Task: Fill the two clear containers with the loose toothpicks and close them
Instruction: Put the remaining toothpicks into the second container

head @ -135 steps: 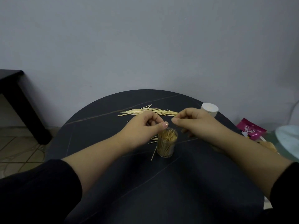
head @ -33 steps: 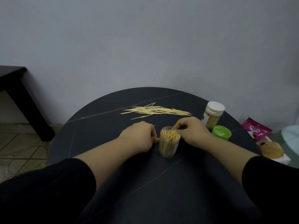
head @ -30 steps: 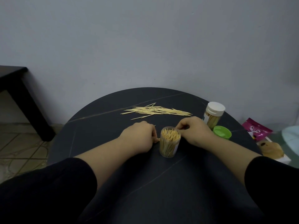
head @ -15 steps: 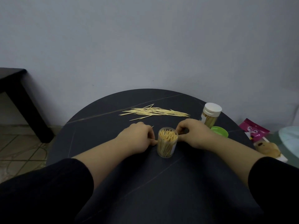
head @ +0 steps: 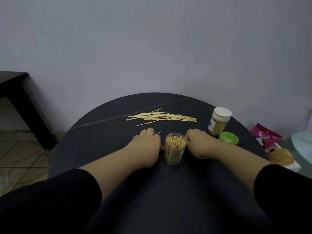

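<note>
Resting on the round dark table (head: 104, 149), both hands now flank the open clear container (head: 174, 149), which stands upright near the table's middle, packed with toothpicks standing on end and with no lid on it. Four and a half seconds ago the two hands met above its mouth, fingertips pinched together; since then they have dropped to the tabletop, and over the last second they have hardly shifted. The left hand (head: 146, 147) lies knuckles-up with its fingers curled under and its thumb tip touching the container's wall. A single toothpick tip (head: 158, 132) pokes out past its knuckles (whether it is pinched or just lying there, I cannot tell). The right hand (head: 199, 144) is curled too, its fingers against the container's rim; what it grips, if anything, is hidden. The stray toothpick that leaned at the container's foot earlier is gone. The loose toothpicks (head: 162, 116) lie in a long heap farther back, well apart from the hands. To the right stands the white-capped container (head: 219, 123), closed, with the green lid (head: 228, 138) lying just in front of it.
</note>
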